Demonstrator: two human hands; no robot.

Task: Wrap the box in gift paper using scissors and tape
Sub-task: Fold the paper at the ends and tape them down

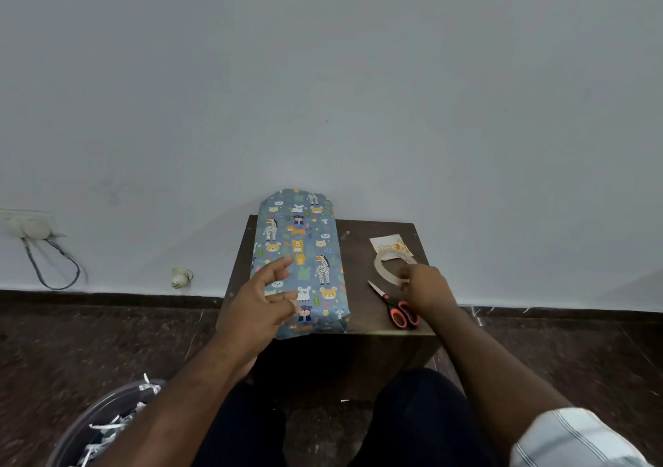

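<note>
1. The box [301, 262], wrapped in blue paper printed with cartoon animals, lies lengthwise on the left half of the small dark table [358, 308].
2. The left hand [262, 305] hovers over its near left side, grip released, fingers spread.
3. The right hand [427, 287] reaches the clear tape ring [385, 269]; its grip cannot be told.
4. Orange-handled scissors [394, 305] lie just beside the tape.
</note>
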